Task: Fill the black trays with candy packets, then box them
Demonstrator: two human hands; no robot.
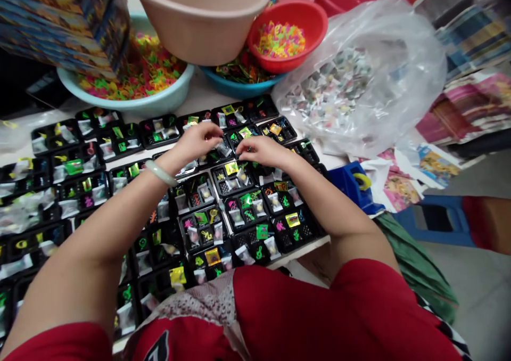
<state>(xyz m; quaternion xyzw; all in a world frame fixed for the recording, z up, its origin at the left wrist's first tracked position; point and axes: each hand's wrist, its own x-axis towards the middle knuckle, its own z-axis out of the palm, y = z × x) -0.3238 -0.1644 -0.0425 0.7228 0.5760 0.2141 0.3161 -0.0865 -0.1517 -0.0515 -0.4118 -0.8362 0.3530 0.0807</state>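
My left hand [199, 140], with a pale bangle [160, 173] at its wrist, hovers over the back rows of black compartment trays. Its fingers are curled together, and whatever they pinch is hidden. A small white packet [223, 148] shows just beside its fingertips. Facing it across a narrow gap is my right hand [261, 150], fingers bent and drawn together; I cannot make out anything in them. Below the hands, a black tray [233, 177] contains a yellow packet [231, 167] and white packets. Neighbouring trays contain small bright plastic shapes, coloured packets and white packets.
Behind the trays stand a light-blue basin [167, 92] of colourful plastic pieces, a large beige basin [199, 25] and a red bowl [319, 31]. A clear plastic bag [415, 68] of white packets lies right. A blue tape dispenser [347, 188] sits at the right edge. Stacked printed sheets [64, 25] rise at left.
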